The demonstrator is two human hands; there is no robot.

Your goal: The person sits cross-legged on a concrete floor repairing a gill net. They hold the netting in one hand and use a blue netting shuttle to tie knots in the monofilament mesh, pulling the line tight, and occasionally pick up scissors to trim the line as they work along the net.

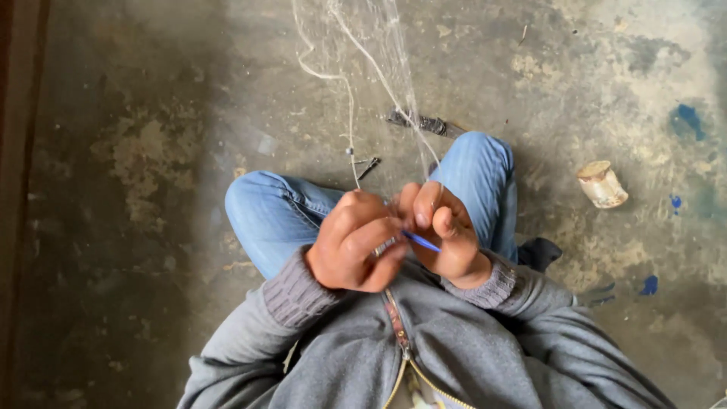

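My left hand [352,242] is curled in a closed grip on the thin net [394,83] where it comes down to my lap. My right hand [447,231] pinches a slim blue needle [421,241], its tip pointing at the left fingers. I sit cross-legged in jeans [276,216] on the concrete floor [136,167]; a small spool [602,184] lies well apart on my right.

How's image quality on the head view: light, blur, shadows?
Head view: soft, even daylight, no glare; left edge of the floor falls into dark shade. Both hands, left and right, are slightly soft, as is the blue tool; the net threads look faint and hazy.
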